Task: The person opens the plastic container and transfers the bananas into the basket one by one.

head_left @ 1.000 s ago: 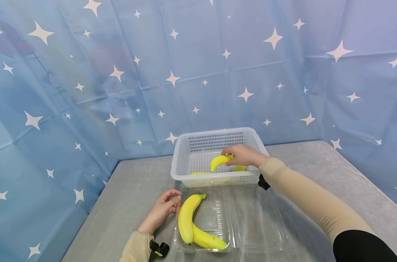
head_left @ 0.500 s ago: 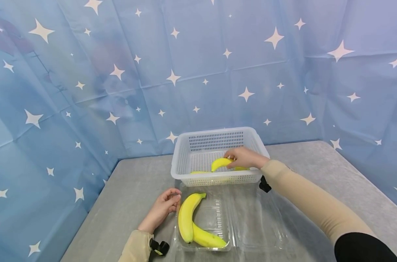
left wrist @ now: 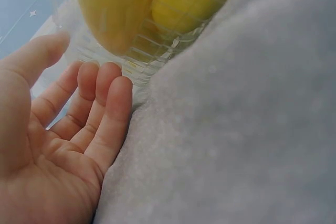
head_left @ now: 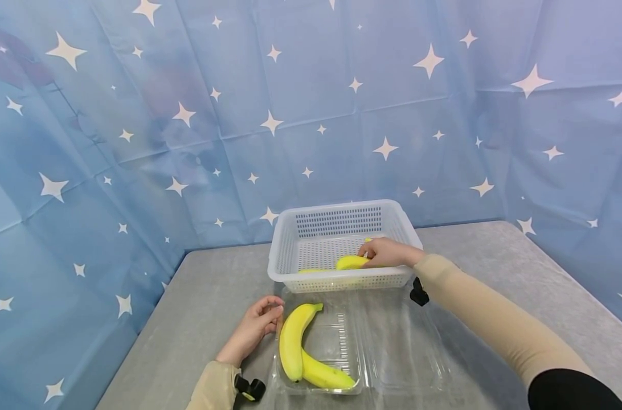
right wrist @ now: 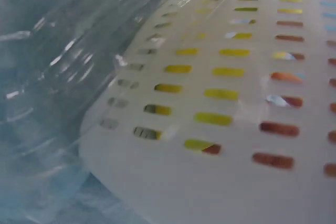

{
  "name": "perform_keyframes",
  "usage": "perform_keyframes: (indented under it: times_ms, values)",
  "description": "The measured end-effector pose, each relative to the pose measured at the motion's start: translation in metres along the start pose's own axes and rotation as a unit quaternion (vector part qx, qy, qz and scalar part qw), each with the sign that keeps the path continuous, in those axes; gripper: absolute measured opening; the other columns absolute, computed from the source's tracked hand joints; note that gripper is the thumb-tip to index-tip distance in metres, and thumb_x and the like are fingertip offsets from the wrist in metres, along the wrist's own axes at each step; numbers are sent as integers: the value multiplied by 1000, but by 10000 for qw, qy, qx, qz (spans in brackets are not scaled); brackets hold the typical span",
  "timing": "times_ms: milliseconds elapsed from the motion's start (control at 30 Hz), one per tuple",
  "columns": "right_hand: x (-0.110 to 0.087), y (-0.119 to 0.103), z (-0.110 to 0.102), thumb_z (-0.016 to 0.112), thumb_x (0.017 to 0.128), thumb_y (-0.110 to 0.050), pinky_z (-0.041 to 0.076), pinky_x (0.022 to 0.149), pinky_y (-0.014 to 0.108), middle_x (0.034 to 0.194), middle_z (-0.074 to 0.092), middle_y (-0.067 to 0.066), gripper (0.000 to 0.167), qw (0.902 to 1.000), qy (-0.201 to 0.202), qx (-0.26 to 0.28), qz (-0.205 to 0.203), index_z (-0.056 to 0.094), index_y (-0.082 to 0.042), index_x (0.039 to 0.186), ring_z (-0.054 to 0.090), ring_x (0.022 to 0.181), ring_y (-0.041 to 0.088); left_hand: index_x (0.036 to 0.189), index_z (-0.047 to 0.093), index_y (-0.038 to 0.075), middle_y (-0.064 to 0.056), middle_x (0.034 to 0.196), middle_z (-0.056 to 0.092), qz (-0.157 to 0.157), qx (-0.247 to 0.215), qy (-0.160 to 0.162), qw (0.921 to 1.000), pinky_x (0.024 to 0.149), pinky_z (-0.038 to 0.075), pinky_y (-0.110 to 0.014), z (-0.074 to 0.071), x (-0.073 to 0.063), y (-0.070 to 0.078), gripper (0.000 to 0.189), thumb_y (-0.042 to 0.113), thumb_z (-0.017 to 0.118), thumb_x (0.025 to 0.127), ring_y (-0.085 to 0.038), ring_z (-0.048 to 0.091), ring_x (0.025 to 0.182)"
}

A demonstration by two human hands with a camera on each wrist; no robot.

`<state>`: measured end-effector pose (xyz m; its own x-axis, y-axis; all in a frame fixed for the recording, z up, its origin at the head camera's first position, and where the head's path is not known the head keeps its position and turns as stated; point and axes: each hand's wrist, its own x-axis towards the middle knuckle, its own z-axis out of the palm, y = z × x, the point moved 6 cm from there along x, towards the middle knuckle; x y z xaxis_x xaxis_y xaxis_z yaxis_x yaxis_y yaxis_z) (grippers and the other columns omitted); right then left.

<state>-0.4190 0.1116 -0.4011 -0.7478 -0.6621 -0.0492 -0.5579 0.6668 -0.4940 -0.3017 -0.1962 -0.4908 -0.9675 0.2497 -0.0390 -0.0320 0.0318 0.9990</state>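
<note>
While a blue curtain (head_left: 208,85) printed with pale four-pointed stars rises behind and at either side, a grey, faintly mottled table (head_left: 198,307) spreads in front of the person, its far right corner rounded. Its surface runs out leftward past the left hand and rightward past the basket, bounding the reach only at the curtain and the slanting side edges. The translucent white basket (head_left: 336,219) stands at the far side, a round-cornered rectangle with slotted walls and an open top. Close against its near side lies a thin, glossy clear plastic box (head_left: 328,327), unfolded, its ribbed tray on the left and its lid (head_left: 405,347) flat on the right; little room separates box and basket.

Over the basket's near right corner comes a smooth beige sleeve (head_left: 485,313). The right hand (head_left: 390,252) is down inside the basket, thumb and fingers pinching a yellow banana (head_left: 350,262) by its right end. The left hand (head_left: 252,330) holds nothing, fingers loosely bent beside the tray's left wall; whether they touch it is unclear.

In the tray, one curved banana (head_left: 292,341) leans over another banana (head_left: 327,374). More yellow (head_left: 312,270) shows at the basket's near wall.
</note>
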Motion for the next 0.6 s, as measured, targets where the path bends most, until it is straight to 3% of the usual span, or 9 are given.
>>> perform_keyframes:
  times_ms: [167, 367, 600]
  values:
    - [-3, 6, -1, 70, 88, -19, 45, 74, 35, 96, 66, 0, 25, 9999, 13, -105, -9, 71, -8, 110, 53, 80, 15, 119, 51, -6, -7, 85, 54, -6, 13, 2, 10000, 64, 51, -28, 0, 0, 0, 35, 22, 59, 99, -15, 55, 69]
    - [-5, 12, -3, 69, 88, -19, 38, 71, 35, 88, 62, -2, 24, 9998, -111, -57, 160, 72, -8, 109, 48, 77, 17, 119, 51, -5, -7, 85, 54, -39, -12, 18, 10000, 64, 51, -28, -1, 0, 0, 35, 22, 58, 99, -16, 54, 69]
    - [-8, 9, -2, 69, 88, -21, 37, 72, 36, 87, 60, -1, 23, 9994, -201, 46, 288, 71, -8, 107, 48, 78, 18, 119, 50, -6, -7, 85, 54, -32, 36, 1, 10000, 65, 51, -28, 0, 0, 0, 35, 22, 59, 98, -15, 55, 70]
